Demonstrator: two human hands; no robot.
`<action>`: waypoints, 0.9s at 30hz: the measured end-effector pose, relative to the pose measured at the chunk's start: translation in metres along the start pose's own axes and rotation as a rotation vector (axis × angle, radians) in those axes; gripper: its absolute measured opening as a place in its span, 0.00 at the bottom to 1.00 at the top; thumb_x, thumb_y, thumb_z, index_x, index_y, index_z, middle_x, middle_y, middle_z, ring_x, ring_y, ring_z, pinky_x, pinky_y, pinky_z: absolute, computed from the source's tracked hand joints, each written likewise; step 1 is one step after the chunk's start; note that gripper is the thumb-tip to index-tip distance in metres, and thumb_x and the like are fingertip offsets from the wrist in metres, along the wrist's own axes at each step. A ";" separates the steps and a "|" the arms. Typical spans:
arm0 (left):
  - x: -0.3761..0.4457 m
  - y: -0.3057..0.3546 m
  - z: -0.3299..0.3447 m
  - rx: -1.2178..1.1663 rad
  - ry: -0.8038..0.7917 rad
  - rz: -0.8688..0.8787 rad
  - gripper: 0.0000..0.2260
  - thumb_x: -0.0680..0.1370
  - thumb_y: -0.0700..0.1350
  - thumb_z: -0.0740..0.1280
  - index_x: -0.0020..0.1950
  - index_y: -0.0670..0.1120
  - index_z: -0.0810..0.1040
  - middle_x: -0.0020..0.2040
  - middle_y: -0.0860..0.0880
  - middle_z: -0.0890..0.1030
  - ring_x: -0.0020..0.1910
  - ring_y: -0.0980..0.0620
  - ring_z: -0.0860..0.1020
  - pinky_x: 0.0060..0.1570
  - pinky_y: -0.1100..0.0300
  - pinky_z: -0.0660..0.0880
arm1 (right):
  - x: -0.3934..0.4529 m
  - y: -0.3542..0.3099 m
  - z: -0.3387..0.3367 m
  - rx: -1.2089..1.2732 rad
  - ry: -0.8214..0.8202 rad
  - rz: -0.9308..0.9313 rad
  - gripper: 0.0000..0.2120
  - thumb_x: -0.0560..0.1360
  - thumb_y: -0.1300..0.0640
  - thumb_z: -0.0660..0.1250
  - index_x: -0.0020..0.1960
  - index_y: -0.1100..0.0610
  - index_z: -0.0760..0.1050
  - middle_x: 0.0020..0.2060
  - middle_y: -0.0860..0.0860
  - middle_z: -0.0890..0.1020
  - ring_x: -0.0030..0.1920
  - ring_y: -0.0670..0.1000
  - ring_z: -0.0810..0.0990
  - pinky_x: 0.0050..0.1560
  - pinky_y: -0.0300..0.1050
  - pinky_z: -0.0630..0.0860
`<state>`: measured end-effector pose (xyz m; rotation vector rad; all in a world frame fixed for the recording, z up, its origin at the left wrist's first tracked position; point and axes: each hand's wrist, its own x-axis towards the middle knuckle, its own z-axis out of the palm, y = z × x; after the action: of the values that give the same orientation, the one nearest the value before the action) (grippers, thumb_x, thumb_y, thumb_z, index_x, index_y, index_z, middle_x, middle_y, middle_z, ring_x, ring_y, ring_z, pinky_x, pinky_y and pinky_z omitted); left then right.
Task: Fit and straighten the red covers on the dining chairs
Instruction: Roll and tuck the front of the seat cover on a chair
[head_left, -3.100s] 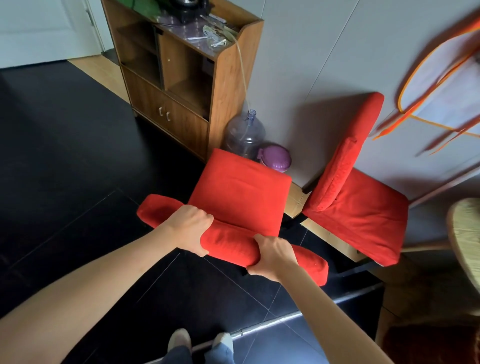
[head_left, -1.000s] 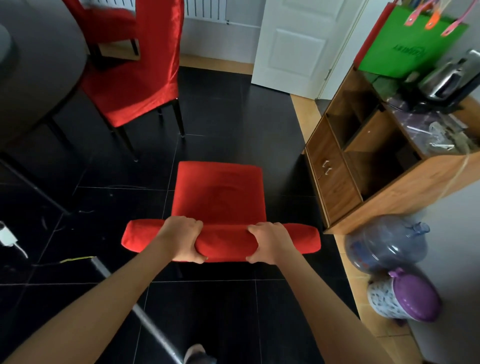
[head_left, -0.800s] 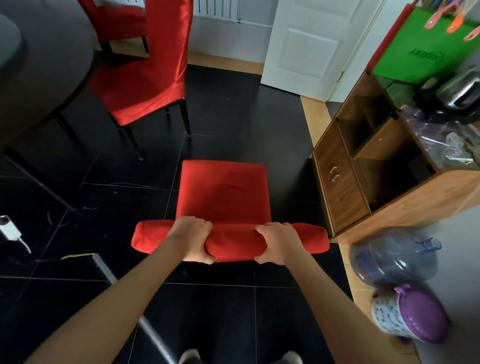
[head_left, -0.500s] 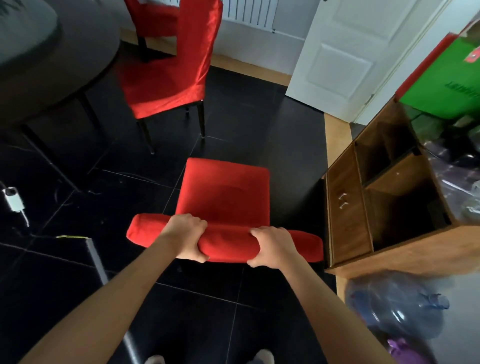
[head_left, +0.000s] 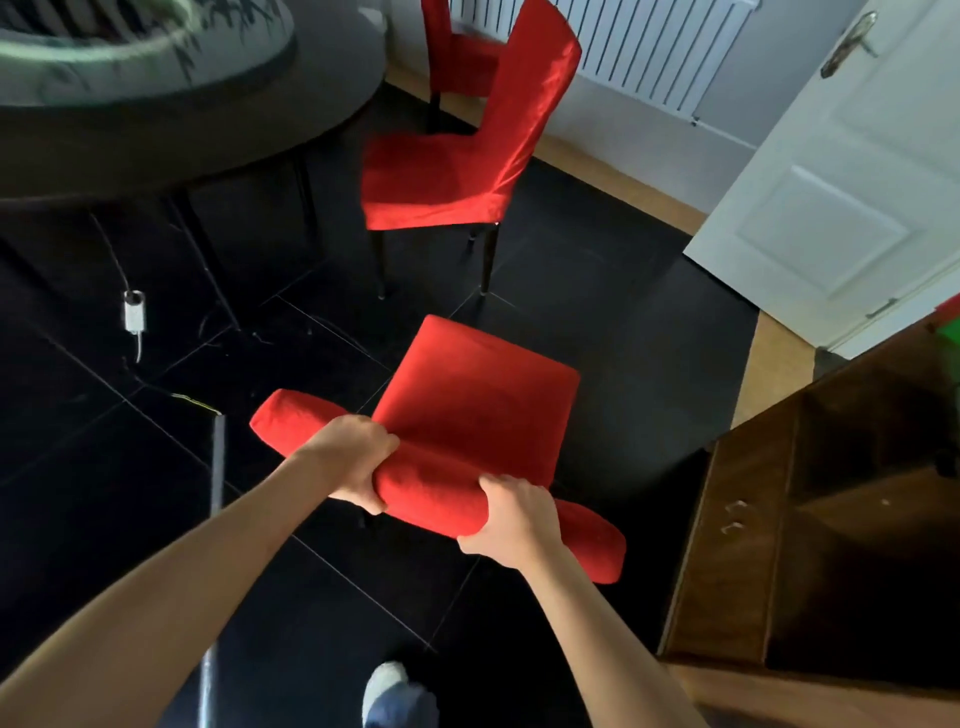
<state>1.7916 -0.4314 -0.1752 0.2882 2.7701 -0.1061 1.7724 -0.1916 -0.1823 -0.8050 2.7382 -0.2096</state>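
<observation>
Low in the centre of the frame, a red-covered chair (head_left: 470, 415) is seen from above, its padded top rail running from centre left down to lower right. Both hands clasp that rail: the left hand (head_left: 358, 462) has its grip curled over the rail near its left part, and the right hand (head_left: 511, 522) has its grip wrapped round the rail further right. Above it, upper centre, a second chair (head_left: 457, 156) in a shiny red cover stands on the black tiled floor (head_left: 597, 291) beside a dark round table (head_left: 208, 130). A third red chair (head_left: 457, 57) stands behind, near a white radiator (head_left: 649, 47). At right are a white door (head_left: 841, 197) and a wooden cabinet (head_left: 810, 530).
</observation>
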 end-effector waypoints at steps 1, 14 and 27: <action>-0.001 -0.001 0.000 0.001 -0.002 0.003 0.26 0.63 0.67 0.70 0.51 0.51 0.75 0.45 0.54 0.78 0.46 0.52 0.76 0.48 0.59 0.75 | 0.000 0.000 0.001 -0.002 0.000 -0.008 0.23 0.60 0.41 0.74 0.41 0.51 0.64 0.41 0.47 0.80 0.42 0.52 0.80 0.40 0.44 0.67; -0.035 0.044 0.010 0.018 -0.004 -0.128 0.27 0.65 0.68 0.68 0.53 0.50 0.75 0.46 0.53 0.79 0.45 0.51 0.78 0.43 0.60 0.73 | -0.022 0.021 0.001 -0.006 -0.078 -0.170 0.21 0.62 0.44 0.73 0.40 0.52 0.64 0.39 0.51 0.81 0.41 0.54 0.81 0.38 0.43 0.67; -0.091 0.157 0.028 -0.020 -0.008 -0.318 0.25 0.63 0.67 0.64 0.48 0.50 0.75 0.43 0.53 0.79 0.42 0.52 0.77 0.41 0.61 0.71 | -0.082 0.074 0.001 -0.103 -0.161 -0.443 0.18 0.64 0.46 0.73 0.42 0.55 0.68 0.39 0.52 0.81 0.40 0.55 0.80 0.37 0.43 0.68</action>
<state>1.9183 -0.2980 -0.1752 -0.1595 2.7850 -0.1570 1.8007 -0.0849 -0.1808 -1.3871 2.4055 -0.0860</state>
